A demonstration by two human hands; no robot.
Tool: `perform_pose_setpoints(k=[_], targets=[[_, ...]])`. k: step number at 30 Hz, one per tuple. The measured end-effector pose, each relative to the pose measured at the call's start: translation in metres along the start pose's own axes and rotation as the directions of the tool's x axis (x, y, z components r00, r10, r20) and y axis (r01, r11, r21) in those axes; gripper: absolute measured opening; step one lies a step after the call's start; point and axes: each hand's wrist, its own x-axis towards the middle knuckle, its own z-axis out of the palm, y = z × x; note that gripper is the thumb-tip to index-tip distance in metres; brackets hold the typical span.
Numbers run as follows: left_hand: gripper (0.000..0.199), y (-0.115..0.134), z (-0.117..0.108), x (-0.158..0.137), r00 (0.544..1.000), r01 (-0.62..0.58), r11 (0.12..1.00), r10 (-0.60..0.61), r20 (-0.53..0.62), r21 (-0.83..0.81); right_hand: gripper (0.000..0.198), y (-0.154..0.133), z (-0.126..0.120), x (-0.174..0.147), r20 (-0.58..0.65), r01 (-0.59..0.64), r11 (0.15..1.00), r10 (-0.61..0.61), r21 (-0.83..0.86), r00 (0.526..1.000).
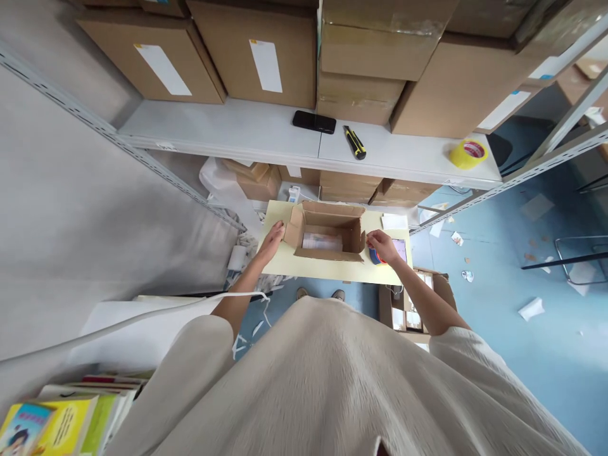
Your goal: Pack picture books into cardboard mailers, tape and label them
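An open cardboard box (pixel 327 256) sits on the pale yellow table (pixel 327 271), its flaps folded outward. Inside it lies a flat, pale printed item (pixel 322 242) whose kind I cannot make out. My left hand (pixel 272 240) is at the outer edge of the left flap, fingers stretched along it. On the opposite side, my right hand (pixel 381 244) has its fingers curled and pinched at the box's right flap. Partly under my right hand is a blue roll of tape (pixel 374 256). A device with a lit screen (pixel 400 248) lies just beyond it.
On the shelf (pixel 213 126) above lie a black phone (pixel 314 122), a yellow-black utility knife (pixel 354 143) and yellow tape (pixel 468 154). Closed cartons (pixel 256 69) line the shelf. An open carton (pixel 441 294) with contents stands right of the table. Books (pixel 61 421) are at lower left; paper scraps litter the floor.
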Motion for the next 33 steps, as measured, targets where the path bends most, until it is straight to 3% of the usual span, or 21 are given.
perform_pose_setpoints(k=[5, 9, 13, 17, 19, 21, 23, 25, 29, 33], targets=[[0.120, 0.013, 0.020, -0.008, 0.961, -0.114, 0.991, 0.092, 0.262, 0.069, 0.054, -0.007, 0.014, 0.006, 0.037, -0.031, 0.997, 0.029, 0.074, 0.999], [0.132, 0.028, 0.030, -0.004, 0.872, -0.289, 0.893, 0.097, 0.479, 0.345, 0.053, -0.012, 0.020, 0.005, 0.103, -0.053, 0.995, 0.045, 0.079, 0.994], [0.138, 0.042, 0.033, 0.002, 0.781, -0.428, 0.686, -0.046, 0.622, 0.588, 0.047, -0.011, 0.024, 0.003, 0.127, -0.101, 0.993, 0.091, 0.069, 0.988], [0.136, 0.055, 0.034, 0.005, 0.735, -0.455, 0.602, -0.164, 0.658, 0.657, 0.042, -0.009, 0.024, 0.005, 0.122, -0.097, 0.994, 0.091, 0.044, 0.988], [0.119, 0.059, 0.032, 0.007, 0.743, -0.448, 0.605, -0.158, 0.651, 0.658, 0.041, -0.011, 0.022, 0.009, 0.088, -0.066, 0.998, 0.065, 0.007, 0.994], [0.099, 0.060, 0.031, 0.010, 0.766, -0.438, 0.621, -0.121, 0.631, 0.650, 0.041, -0.016, 0.018, 0.017, -0.031, 0.006, 0.997, -0.008, -0.075, 0.999], [0.086, 0.060, 0.030, 0.014, 0.798, -0.424, 0.638, -0.071, 0.598, 0.643, 0.045, -0.024, 0.015, 0.028, -0.178, 0.089, 0.977, -0.125, -0.193, 0.976], [0.078, 0.060, 0.032, 0.017, 0.837, -0.403, 0.661, -0.013, 0.547, 0.633, 0.057, -0.032, 0.013, 0.042, -0.231, 0.151, 0.947, -0.220, -0.282, 0.948], [0.069, 0.063, 0.040, 0.019, 0.915, -0.313, 0.712, 0.049, 0.400, 0.629, 0.080, -0.043, 0.016, 0.065, -0.127, 0.265, 0.874, -0.342, -0.408, 0.931], [0.083, 0.068, 0.052, 0.014, 0.960, -0.260, 0.682, 0.108, 0.258, 0.683, 0.080, -0.049, 0.021, 0.066, -0.020, 0.313, 0.802, -0.375, -0.509, 0.927]])
